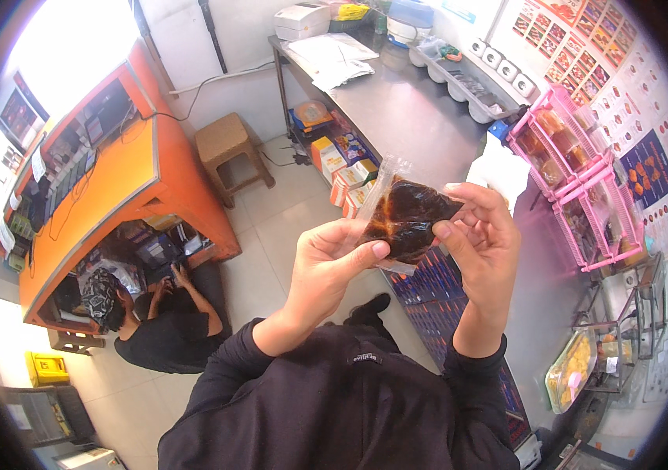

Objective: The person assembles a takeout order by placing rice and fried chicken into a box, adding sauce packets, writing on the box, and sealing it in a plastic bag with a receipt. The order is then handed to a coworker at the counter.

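A clear plastic sachet of dark brown sauce (407, 214) is held up in front of my chest, tilted, with both hands on it. My left hand (334, 264) pinches its lower left part, the thumb lying across the front. At the sachet's right corner, the thumb and fingers of my right hand (481, 241) grip the edge. An unfilled clear strip of film runs along the left side. Beyond the sachet stretches a stainless steel worktable (422, 111).
Pink plastic baskets (575, 176) of sachets and a food container (570, 370) stand along the table's right side. Boxes (340, 170) fill a lower shelf. On the left, a person (163, 329) sits by an orange counter (105, 194), near a brown stool (225, 147).
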`<action>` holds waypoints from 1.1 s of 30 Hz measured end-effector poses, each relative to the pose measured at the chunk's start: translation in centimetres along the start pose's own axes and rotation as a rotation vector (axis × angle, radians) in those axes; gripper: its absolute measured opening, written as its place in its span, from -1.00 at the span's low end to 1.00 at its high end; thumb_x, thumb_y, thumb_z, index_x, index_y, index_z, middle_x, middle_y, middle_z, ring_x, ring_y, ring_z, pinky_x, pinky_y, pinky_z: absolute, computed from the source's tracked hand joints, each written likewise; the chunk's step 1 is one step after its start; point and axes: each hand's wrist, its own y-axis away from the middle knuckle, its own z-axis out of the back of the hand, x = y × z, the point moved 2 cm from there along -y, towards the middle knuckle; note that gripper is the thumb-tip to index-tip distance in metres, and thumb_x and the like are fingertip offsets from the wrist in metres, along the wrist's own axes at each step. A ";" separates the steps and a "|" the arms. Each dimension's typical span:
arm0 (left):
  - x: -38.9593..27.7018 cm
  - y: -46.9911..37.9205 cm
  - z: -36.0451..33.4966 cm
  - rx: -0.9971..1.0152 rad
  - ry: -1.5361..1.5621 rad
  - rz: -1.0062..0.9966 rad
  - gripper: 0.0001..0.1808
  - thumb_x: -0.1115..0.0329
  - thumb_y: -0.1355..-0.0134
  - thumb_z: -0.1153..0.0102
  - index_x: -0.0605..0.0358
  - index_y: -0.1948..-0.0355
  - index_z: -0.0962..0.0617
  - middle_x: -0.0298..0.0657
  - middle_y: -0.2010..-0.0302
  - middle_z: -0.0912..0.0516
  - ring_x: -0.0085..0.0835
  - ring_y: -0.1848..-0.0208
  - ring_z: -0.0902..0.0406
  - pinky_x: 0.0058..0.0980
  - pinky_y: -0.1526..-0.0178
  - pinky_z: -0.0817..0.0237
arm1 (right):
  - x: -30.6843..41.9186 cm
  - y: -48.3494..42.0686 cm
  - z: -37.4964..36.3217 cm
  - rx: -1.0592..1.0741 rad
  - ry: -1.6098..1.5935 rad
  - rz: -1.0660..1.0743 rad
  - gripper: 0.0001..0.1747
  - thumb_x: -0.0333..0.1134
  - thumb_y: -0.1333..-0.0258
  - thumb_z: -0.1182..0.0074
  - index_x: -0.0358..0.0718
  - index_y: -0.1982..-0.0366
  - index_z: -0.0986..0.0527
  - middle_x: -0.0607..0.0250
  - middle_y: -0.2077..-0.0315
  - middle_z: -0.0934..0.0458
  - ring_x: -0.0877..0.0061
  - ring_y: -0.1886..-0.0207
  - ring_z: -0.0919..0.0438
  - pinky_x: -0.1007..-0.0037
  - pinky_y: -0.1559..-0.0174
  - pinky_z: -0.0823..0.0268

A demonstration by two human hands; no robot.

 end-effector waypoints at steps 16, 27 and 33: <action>-0.7 -8.3 3.4 -0.095 -0.004 -0.063 -0.91 0.50 -0.17 -0.21 0.28 0.29 -0.60 -0.13 0.24 -0.68 -0.44 0.24 -0.63 -0.41 0.15 -0.53 | -5.3 -9.9 -0.4 0.118 -0.047 0.011 -0.58 -0.67 -0.02 -0.13 -0.31 0.03 -0.45 0.25 0.17 -0.53 0.65 0.28 -0.51 0.58 0.31 -0.45; -3.6 -13.5 10.1 -0.369 -0.041 -0.256 -0.86 0.54 -0.20 -0.19 0.32 0.21 -0.59 -0.17 0.24 -0.68 -0.50 0.23 -0.61 -0.49 0.12 -0.49 | -12.7 -21.7 -7.3 0.395 -0.174 -0.010 -0.57 -0.65 0.01 -0.16 -0.30 0.04 -0.46 0.27 0.25 -0.52 0.68 0.35 -0.50 0.62 0.35 -0.42; -6.2 -12.6 17.3 -0.521 -0.055 -0.390 -0.83 0.49 -0.23 -0.16 0.33 0.16 -0.58 -0.24 0.16 -0.65 -0.55 0.11 -0.57 -0.51 0.05 -0.46 | -17.0 -24.4 -15.9 0.593 -0.112 -0.100 -0.59 -0.59 0.01 -0.15 -0.22 0.05 -0.49 0.32 0.34 -0.51 0.67 0.38 -0.50 0.65 0.37 -0.39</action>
